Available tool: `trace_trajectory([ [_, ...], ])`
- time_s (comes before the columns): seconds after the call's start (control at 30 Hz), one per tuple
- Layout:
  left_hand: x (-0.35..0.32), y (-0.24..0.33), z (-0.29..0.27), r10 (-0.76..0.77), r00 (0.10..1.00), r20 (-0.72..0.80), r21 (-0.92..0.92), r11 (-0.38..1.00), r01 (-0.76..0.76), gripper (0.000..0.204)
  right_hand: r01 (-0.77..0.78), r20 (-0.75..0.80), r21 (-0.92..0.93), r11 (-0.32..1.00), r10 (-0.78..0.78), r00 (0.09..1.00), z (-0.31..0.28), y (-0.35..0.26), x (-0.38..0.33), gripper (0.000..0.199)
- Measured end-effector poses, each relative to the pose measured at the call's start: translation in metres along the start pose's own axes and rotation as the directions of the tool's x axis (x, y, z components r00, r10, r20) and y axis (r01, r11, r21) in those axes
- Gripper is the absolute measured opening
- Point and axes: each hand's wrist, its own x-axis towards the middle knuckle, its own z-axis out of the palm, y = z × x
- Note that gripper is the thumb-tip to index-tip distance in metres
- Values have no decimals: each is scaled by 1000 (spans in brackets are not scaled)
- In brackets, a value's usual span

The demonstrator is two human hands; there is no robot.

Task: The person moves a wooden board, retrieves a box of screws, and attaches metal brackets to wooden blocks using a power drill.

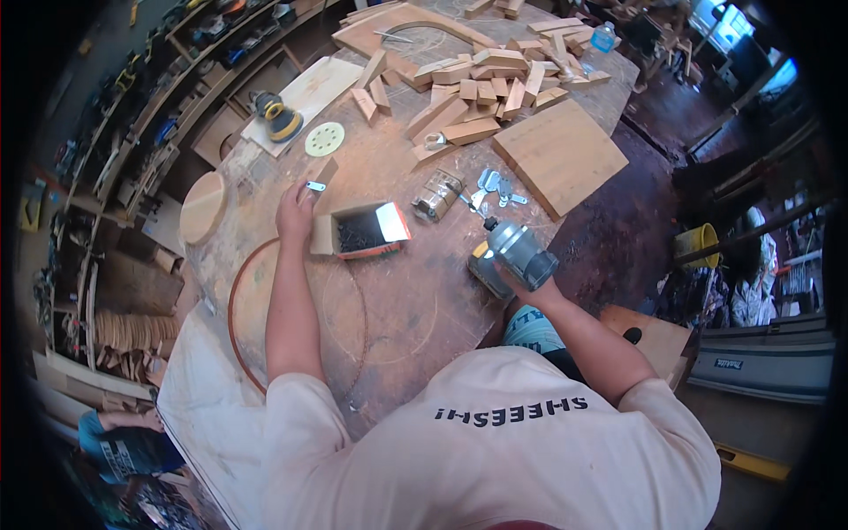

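My left hand [296, 212] is closed on a small wooden block [327, 170], with a small metal plate [315, 185] at the fingertips against it. My right hand [543, 296] grips a cordless drill [521, 252], whose bit points away toward the table's far side. Between my hands stands an open cardboard box [362, 231] full of dark screws. Just beyond the drill tip lies a pile of metal plates [499, 187]. A brownish jar-like item [437, 196] rests beside them; its kind is unclear.
Several wood offcuts [486, 84] are heaped at the far side, near a square board [561, 157]. A sander [278, 117], a sanding disc [324, 139] and a round wooden piece [203, 208] lie far left. A thin curved strip [237, 309] rests by my left forearm.
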Motion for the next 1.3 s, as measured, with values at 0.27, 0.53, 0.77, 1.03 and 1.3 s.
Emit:
trace_trajectory([
  [0.27, 37, 76, 52, 417, 909, 17, -137, 901, -411, 42, 38, 41, -41, 998, -36, 999, 1, 21, -2, 25],
  [0.53, 5, 203, 185, 506, 635, 583, -259, 857, -445, 23, 35, 211, -307, 951, 33, 977, 22, 44, -21, 32],
  [0.77, -46, 210, 230, 663, 559, 498, 75, 610, -789, 19, 4, 128, -210, 978, 24, 992, 8, 33, -23, 20],
  [1.03, -51, 196, 236, 622, 546, 561, 65, 625, -778, 12, 2, 81, -133, 991, 9, 997, 17, 31, -15, 25],
  [1.3, -73, 186, 165, 349, 930, 114, -267, 913, -309, 13, -94, -29, 101, 990, 97, 995, 11, 15, -6, 20],
])
